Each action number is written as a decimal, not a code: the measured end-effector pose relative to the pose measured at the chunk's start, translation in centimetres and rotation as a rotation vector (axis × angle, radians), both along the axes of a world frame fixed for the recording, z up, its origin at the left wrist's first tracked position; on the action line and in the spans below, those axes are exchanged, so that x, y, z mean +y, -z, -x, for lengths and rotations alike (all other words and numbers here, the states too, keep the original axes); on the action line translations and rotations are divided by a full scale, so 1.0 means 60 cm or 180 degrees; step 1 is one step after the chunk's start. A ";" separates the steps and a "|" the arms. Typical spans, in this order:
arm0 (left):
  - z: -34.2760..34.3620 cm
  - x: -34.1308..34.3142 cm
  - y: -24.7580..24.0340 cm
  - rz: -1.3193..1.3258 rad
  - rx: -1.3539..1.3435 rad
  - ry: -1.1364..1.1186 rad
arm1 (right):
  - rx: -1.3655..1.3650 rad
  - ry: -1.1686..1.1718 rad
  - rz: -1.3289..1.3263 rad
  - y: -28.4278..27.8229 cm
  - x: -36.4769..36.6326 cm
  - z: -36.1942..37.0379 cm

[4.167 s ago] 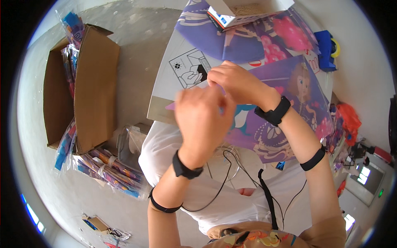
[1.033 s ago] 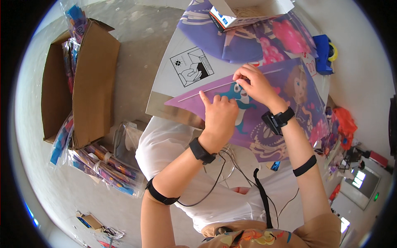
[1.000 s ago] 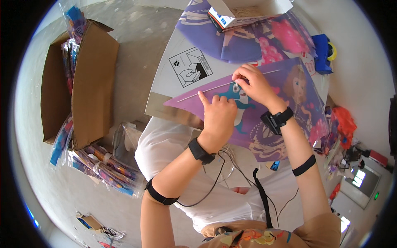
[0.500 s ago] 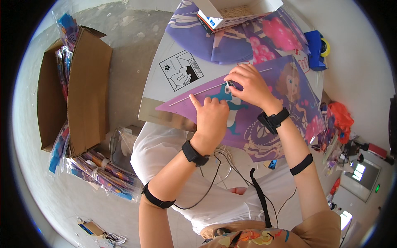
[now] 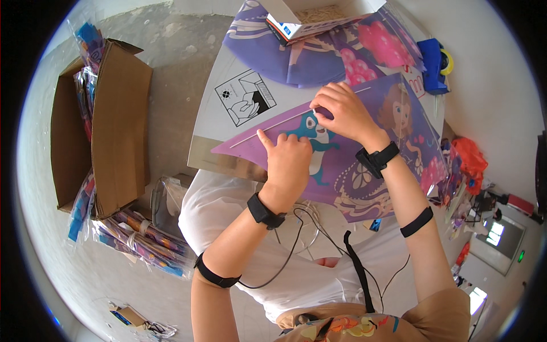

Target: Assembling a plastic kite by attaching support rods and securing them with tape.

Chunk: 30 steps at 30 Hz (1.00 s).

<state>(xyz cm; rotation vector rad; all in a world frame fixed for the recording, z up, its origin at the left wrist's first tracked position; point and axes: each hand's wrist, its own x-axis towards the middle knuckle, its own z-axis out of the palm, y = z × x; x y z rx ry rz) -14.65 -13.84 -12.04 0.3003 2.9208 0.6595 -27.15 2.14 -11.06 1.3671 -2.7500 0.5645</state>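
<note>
One thin white rod (image 5: 285,122) lies along the upper edge of a purple printed sheet (image 5: 336,165), on the tabletop (image 5: 206,122). L hand (image 5: 289,165): index straight out, tip on the rod nr its L end, other fingers loosely curled; half-open, no grip visible, thumb hidden. R hand (image 5: 345,114): thumb & forefinger pinched at the rod on a small white bit (image 5: 314,112); can't tell if it's separate from the rod. Other R fingers bent.

Beyond, a 2nd sheet (image 5: 268,54), also purple, w/ an open white carton (image 5: 319,29) on top, straw-coloured stuff inside. Blue tape dispenser (image 5: 434,71) w/ yellow roll at the table's R edge. Far L, brown box (image 5: 122,125), open, w/ plastic-wrapped rolls sticking out; more wrapped rolls (image 5: 142,239) just below it. Red bag (image 5: 470,157) over on R.
</note>
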 end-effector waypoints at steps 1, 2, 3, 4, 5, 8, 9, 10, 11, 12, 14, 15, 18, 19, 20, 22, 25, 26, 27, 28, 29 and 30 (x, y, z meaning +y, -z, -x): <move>0.001 0.002 0.000 0.0011 -0.0010 -0.0011 | 0.0005 0.0006 -0.0005 -0.001 0.002 0.000; 0.000 0.001 0.000 0.0033 -0.0028 -0.0025 | -0.0055 0.0051 -0.0007 0.000 0.001 -0.001; 0.000 0.000 0.001 0.0038 -0.0029 -0.0021 | -0.0114 0.0096 -0.0009 0.001 0.000 -0.002; -0.001 -0.001 0.002 0.0034 -0.0014 -0.0026 | -0.0115 0.0100 -0.0005 0.001 -0.001 -0.003; -0.001 -0.001 0.003 0.0024 0.0005 -0.0031 | -0.0183 0.0175 0.0030 0.000 -0.001 -0.004; -0.001 -0.001 0.001 0.0048 0.0000 0.0013 | -0.0267 0.0280 0.0079 -0.002 0.000 -0.006; -0.001 -0.001 0.001 0.0050 0.0003 0.0015 | -0.0286 0.0306 0.0096 -0.002 0.001 -0.006; -0.002 -0.002 0.000 0.0020 0.0001 -0.0003 | -0.0283 0.0308 0.0098 -0.001 0.001 -0.006; -0.001 -0.002 -0.001 -0.0015 -0.0001 -0.0015 | -0.0249 0.0262 0.0116 0.000 0.002 -0.006; 0.000 -0.002 -0.003 -0.0017 0.0003 -0.0008 | -0.0216 0.0215 0.0135 0.001 0.003 -0.006; 0.004 -0.004 -0.008 0.0245 -0.0382 0.0165 | -0.0237 0.0223 0.0121 0.002 0.004 -0.005; 0.004 -0.004 -0.008 0.0243 -0.0377 0.0168 | -0.0262 0.0224 0.0108 0.002 0.004 -0.005; 0.004 -0.003 -0.006 0.0250 -0.0362 0.0160 | -0.0310 0.0258 0.0023 0.001 0.005 -0.005; 0.004 -0.003 -0.006 0.0237 -0.0349 0.0149 | -0.0306 0.0256 0.0022 0.001 0.005 -0.006; 0.004 -0.004 -0.006 0.0227 -0.0338 0.0134 | -0.0325 0.0325 0.0062 0.003 0.004 -0.007; 0.003 -0.004 -0.006 0.0226 -0.0310 0.0129 | -0.0342 0.0387 0.0101 0.004 0.003 -0.007; 0.002 -0.004 -0.005 0.0224 -0.0294 0.0119 | -0.0253 0.0298 0.0214 0.004 0.003 -0.007; 0.002 -0.004 -0.005 0.0223 -0.0298 0.0120 | -0.0289 0.0302 0.0181 0.003 0.003 -0.007; 0.002 -0.004 -0.005 0.0223 -0.0299 0.0115 | -0.0324 0.0306 0.0148 0.003 0.003 -0.007; 0.002 -0.005 -0.005 0.0238 -0.0312 0.0119 | -0.0325 0.0302 0.0148 0.003 0.002 -0.007; 0.003 -0.005 -0.005 0.0249 -0.0321 0.0125 | -0.0314 0.0301 0.0136 0.002 0.002 -0.007; 0.003 -0.005 -0.005 0.0246 -0.0318 0.0124 | -0.0303 0.0301 0.0125 0.001 0.002 -0.007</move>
